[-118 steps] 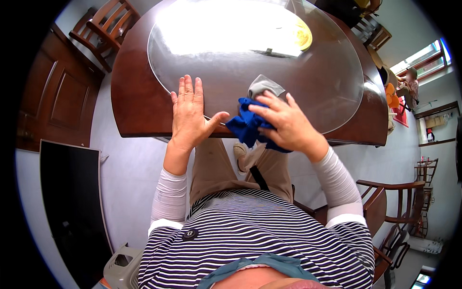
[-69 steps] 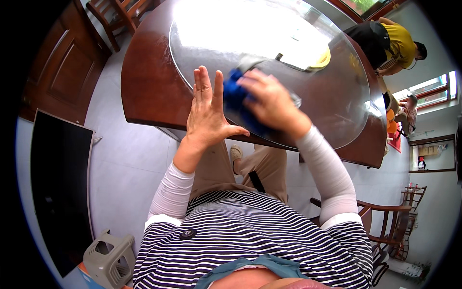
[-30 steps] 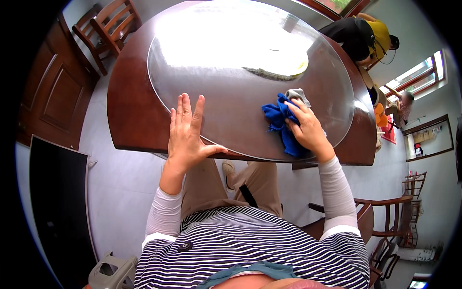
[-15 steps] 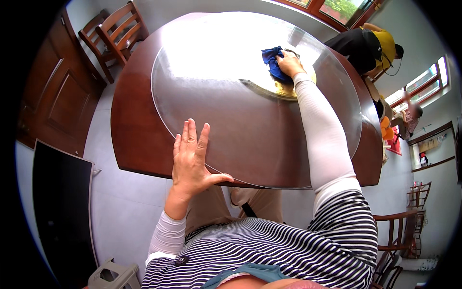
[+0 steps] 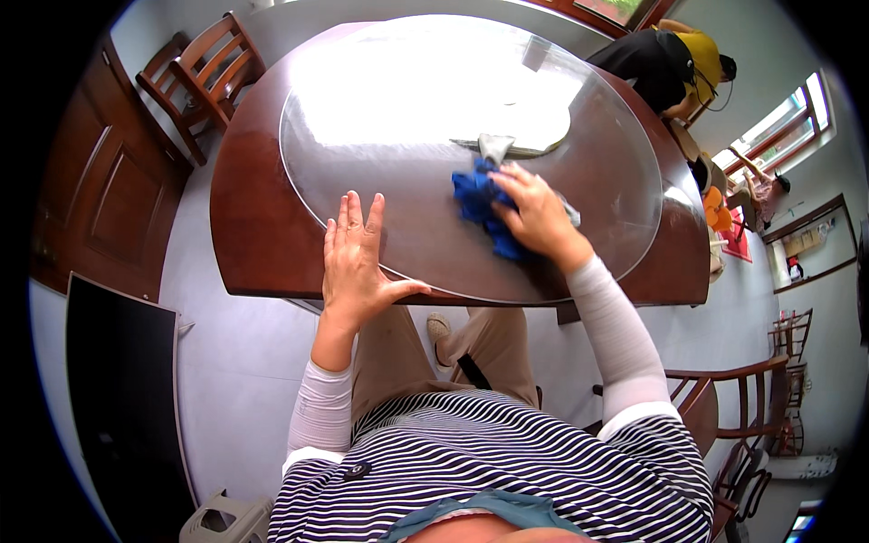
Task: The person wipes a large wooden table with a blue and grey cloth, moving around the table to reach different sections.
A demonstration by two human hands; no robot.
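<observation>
A round clear glass top (image 5: 398,213) lies on a dark reddish-brown wooden table (image 5: 246,195). My right hand (image 5: 543,217) is closed on a bunched blue cloth (image 5: 474,194) and presses it to the glass, right of the middle. A greyish piece (image 5: 494,147) sticks up at the cloth's far end; I cannot tell whether it is part of it. My left hand (image 5: 351,262) rests palm down on the glass rim at the table's near edge, fingers spread and nothing in them. Bright window glare washes out the far glass.
Wooden chairs (image 5: 217,68) stand beyond the table's left side, near a brown door (image 5: 113,172). A black screen-like panel (image 5: 122,389) stands at left. Another wooden chair (image 5: 747,403) is close on my right. A person in yellow (image 5: 692,54) bends over beyond the table's right side.
My right hand has drawn the blue cloth across the glass toward me and a little left, off the round pale patch. My left hand keeps its place on the rim.
</observation>
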